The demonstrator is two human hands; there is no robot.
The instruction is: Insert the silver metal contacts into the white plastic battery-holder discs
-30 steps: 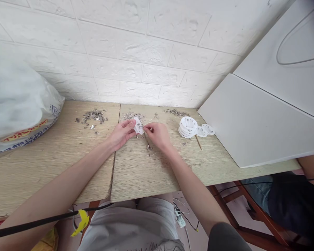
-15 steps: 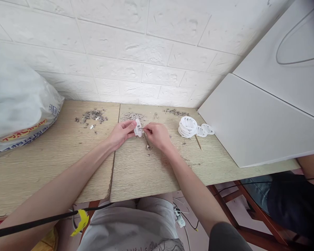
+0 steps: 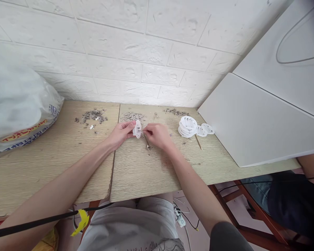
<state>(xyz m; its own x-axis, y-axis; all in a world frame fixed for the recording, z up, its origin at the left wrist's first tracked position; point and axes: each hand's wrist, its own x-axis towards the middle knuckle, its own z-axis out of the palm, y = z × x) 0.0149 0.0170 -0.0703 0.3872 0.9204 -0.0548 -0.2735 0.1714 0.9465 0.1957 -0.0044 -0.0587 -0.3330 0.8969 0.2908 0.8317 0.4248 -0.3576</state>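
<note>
Above the table's middle, my left hand grips a white plastic disc by its edge, tilted up on its side. Small metal bits show on the disc's face. My right hand is closed in a pinch close to that face; what its fingertips hold is too small to name. Beneath the right fingers lie a thin dark rod and a few small metal pieces. Behind the hands spreads a heap of tiny metal parts.
A stack of white plastic rings stands to the right, beside loose discs and a wooden stick. Metal parts lie at left, more near the wall. A plastic bag and a white panel flank the table; another person sits far right.
My left hand has turned the disc slightly, so its face shows rounder. The right hand remains nearly in place, its fingertips a little apart from the disc.
</note>
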